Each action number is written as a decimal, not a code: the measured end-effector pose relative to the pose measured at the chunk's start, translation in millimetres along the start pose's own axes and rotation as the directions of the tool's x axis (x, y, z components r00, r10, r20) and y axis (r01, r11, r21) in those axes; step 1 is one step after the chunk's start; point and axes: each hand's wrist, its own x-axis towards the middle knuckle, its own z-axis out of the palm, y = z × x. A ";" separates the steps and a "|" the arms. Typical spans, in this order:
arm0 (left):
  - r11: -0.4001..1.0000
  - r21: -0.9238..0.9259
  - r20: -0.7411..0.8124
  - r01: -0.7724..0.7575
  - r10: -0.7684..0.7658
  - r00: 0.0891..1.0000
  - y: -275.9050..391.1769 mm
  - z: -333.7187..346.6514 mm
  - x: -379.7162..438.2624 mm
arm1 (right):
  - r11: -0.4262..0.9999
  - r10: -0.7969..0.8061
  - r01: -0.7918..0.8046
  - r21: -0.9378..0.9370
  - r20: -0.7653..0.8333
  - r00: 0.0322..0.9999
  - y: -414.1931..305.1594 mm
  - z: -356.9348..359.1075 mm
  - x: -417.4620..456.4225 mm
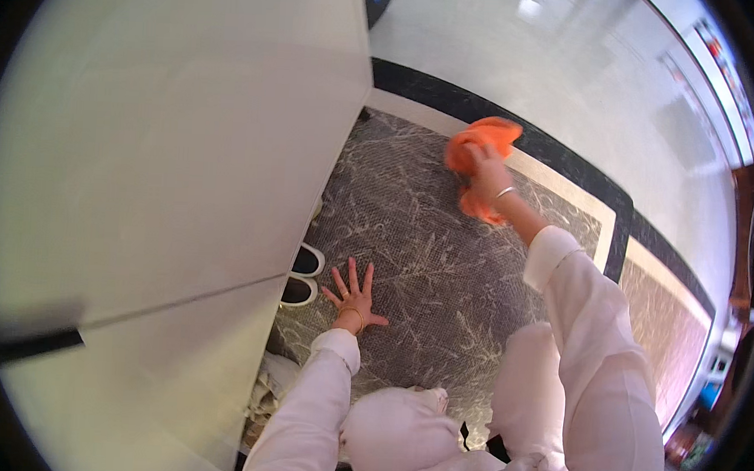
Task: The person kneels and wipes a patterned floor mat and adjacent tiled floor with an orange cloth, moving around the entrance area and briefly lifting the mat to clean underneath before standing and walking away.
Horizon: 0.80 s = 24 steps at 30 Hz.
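An orange cloth (494,131) is bunched under my right hand (489,174), at the far edge of a grey patterned rug or mat (428,238). Part of the cloth trails below the wrist, which wears a silver bangle. My left hand (353,298) rests palm down on the grey patterned surface with its fingers spread and nothing in it. A ring and a gold-coloured bracelet are on that hand. Both of my knees, in pale trousers (405,429), are near the bottom of the view.
A tall white cabinet (195,162) with a dark handle (39,344) fills the left side. White-rimmed dark shoes (308,261) stick out from beneath it, near my left hand. Beyond a black border strip (436,85) lies a glossy pale floor (552,65). Dark wooden furniture (744,242) stands at the right.
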 end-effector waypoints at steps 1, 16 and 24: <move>1.000 0.005 0.025 -0.022 0.022 0.999 9.0 -1.3 6.2 | 0.993 -0.103 0.105 -0.057 0.047 0.994 3.0 6.2 -13.1; 0.982 0.181 0.264 -0.056 0.006 0.964 -10.7 2.7 18.3 | 0.245 -0.552 0.967 0.075 0.831 0.075 36.6 41.2 -79.9; 0.974 0.224 0.381 -0.021 -0.068 0.922 -12.6 -10.8 14.1 | 0.144 -0.804 0.966 0.216 0.594 -0.013 67.1 48.1 12.2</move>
